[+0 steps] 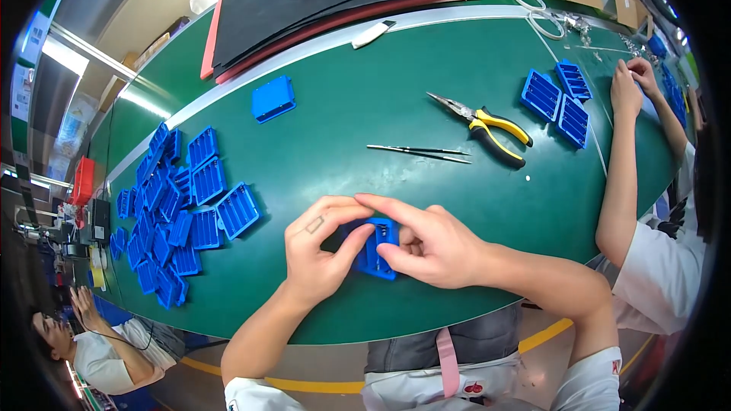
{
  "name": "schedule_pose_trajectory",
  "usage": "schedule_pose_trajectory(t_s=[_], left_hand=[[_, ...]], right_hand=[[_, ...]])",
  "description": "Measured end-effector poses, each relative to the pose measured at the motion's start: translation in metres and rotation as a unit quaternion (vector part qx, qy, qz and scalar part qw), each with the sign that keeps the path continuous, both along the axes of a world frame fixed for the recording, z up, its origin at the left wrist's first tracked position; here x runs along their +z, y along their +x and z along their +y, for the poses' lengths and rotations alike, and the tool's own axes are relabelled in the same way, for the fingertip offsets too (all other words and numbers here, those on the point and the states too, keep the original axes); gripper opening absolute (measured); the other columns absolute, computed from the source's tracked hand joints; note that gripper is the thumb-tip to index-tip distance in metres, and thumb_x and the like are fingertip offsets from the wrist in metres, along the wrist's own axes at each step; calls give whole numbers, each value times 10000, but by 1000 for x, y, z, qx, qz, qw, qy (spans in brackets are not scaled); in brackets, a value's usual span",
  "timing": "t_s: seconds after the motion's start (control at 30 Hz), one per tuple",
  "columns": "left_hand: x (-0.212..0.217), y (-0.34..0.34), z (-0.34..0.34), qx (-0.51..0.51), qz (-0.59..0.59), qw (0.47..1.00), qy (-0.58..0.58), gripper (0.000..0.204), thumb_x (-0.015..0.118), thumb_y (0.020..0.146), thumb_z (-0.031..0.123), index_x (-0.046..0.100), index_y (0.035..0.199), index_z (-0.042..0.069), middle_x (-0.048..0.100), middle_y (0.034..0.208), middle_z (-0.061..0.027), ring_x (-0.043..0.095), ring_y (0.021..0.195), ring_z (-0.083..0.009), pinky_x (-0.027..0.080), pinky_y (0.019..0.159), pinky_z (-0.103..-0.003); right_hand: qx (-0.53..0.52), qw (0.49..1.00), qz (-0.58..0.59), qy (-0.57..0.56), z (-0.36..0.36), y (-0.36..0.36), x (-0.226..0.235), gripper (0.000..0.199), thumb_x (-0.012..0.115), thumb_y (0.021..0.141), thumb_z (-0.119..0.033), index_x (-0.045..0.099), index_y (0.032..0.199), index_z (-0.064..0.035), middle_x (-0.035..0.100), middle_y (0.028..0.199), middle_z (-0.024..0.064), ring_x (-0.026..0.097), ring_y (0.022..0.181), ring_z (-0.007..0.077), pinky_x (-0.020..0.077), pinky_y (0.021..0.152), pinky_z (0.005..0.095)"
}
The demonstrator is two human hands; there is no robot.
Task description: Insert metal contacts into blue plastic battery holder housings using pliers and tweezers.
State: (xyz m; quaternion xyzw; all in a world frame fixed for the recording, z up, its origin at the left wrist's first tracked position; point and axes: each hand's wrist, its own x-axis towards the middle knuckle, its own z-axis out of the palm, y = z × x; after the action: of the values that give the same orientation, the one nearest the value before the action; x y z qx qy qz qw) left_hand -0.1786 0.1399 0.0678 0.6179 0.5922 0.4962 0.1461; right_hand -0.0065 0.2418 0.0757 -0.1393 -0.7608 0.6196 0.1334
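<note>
A blue plastic battery holder (371, 260) with long slots lies in front of me, near the table's front edge, partly hidden by my fingers. My left hand (315, 250) grips it at its left side, with the thumb over the rim and the index finger arched across the far end. From the right, my right hand (440, 246) holds it with the thumb on its right edge and the other fingers curled. Small metal contacts show at its far end. Beyond my hands lie dark tweezers (419, 153) and long-nose pliers (487, 128) with yellow and black handles.
Many blue holders form a pile (169, 217) on the left of the green table (343, 122). One blue holder (273, 99) lies alone, and three holders (556, 100) lie at right. Black sheets (327, 15) lie at the back. A co-worker's hands (633, 85) are at far right.
</note>
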Motion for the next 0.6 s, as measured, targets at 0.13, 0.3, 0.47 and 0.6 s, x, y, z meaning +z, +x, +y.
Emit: schedule_pose_trajectory(t_s=[0.13, 0.3, 0.47, 0.6], left_hand=[[4, 1, -3, 8, 58, 998, 27, 211, 748, 745, -33, 697, 943, 18, 672, 922, -121, 671, 795, -229, 530, 678, -298], [2, -4, -8, 9, 66, 998, -2, 302, 782, 722, 21, 675, 1005, 10, 664, 972, -142, 669, 839, -257, 534, 717, -316], [8, -4, -2, -102, 19, 993, -58, 886, 895, 630, 225, 446, 1361, 5, 474, 1343, -213, 504, 1226, -355, 421, 1009, -412], [-3, 0, -12, -77, -204, 972, -85, 908, 859, 629, 7, 368, 1393, 6, 479, 1256, -133, 514, 1177, -227, 448, 1002, -365]], right_hand=[[-6, 1000, -1, -3, 1, -1, -3, 570, 588, 875, -44, 409, 1416, -16, 537, 533, 61, 488, 427, 122, 360, 438, 271], [-26, 999, 16, -26, 4, 0, -9, 380, 553, 913, -84, 505, 1279, 7, 553, 557, 111, 545, 458, 204, 408, 476, 329], [-66, 974, 5, -217, 14, 2, -8, 352, 465, 1003, -175, 487, 1316, -16, 581, 650, 31, 542, 535, 85, 428, 489, 262], [-57, 997, -8, -41, 20, 5, 2, 414, 588, 940, -159, 479, 1305, 3, 592, 663, 46, 557, 530, 101, 440, 498, 258]])
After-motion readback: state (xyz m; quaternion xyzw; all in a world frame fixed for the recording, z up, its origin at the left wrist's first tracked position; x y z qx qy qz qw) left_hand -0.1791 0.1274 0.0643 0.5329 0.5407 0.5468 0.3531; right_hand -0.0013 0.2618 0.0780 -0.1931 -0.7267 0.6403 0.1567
